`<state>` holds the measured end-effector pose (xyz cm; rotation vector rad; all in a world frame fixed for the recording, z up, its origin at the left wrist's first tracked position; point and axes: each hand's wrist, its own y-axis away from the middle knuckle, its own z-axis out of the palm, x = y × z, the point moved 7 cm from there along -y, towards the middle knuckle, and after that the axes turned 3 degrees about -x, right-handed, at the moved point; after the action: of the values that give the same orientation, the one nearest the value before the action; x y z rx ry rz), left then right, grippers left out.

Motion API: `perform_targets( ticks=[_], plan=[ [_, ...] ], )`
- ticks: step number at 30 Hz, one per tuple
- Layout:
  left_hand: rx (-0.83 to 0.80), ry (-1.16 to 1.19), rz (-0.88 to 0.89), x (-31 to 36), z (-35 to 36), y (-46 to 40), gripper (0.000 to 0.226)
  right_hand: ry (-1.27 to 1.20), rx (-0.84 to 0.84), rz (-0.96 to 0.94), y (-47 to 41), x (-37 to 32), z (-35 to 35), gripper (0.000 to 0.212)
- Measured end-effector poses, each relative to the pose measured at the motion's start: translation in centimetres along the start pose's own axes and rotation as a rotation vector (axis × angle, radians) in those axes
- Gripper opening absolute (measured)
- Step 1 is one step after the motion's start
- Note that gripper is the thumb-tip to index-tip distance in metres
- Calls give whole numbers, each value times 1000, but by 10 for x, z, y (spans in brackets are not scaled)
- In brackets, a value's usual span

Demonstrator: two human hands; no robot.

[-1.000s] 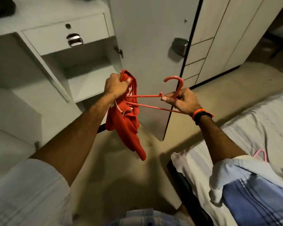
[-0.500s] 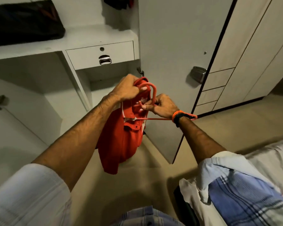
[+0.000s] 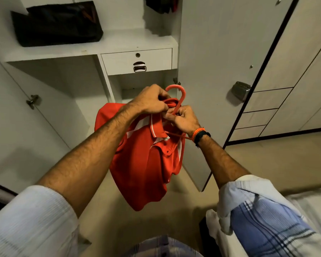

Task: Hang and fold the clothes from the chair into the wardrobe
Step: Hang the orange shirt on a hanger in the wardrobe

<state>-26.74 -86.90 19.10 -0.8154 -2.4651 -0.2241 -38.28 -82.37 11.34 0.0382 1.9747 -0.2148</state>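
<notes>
head view: red polo shirt now threaded onto the orange hanger, in front of the open wardrobe.

left hand (image 3: 152, 101) curls round the collar of the red polo shirt (image 3: 146, 160), bunching it at the hanger's neck; right hand (image 3: 183, 120) pinches the stem of the orange hanger (image 3: 178, 98) just below its hook. a second ago the hanger was stretched sideways between the hands, with the shirt hanging from the left fist only; half a second ago the hands had closed together. now the hook stands upright above the collar and one hanger arm shows beneath the right wrist, so the shirt looks nearly seated. it hangs in mid-air below the drawer (image 3: 136, 61), not yet inside the wardrobe (image 3: 93, 51). likely next: settle the shoulders, then hang it.
</notes>
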Motion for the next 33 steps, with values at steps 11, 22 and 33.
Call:
perform_targets(
  ticks=[11, 22, 33],
  plan=[
    [-19, -95, -53, -49, -1, 26, 53, -107, -14, 50, -4, -1, 31, 12],
    [119, -188, 95, -67, -8, 50, 37, -446, -136, 375, 2, 14, 46, 24],
    [100, -155, 186, -60, -31, 64, 16, 56, -614, 433, -7, 26, 63, 46]
  ],
)
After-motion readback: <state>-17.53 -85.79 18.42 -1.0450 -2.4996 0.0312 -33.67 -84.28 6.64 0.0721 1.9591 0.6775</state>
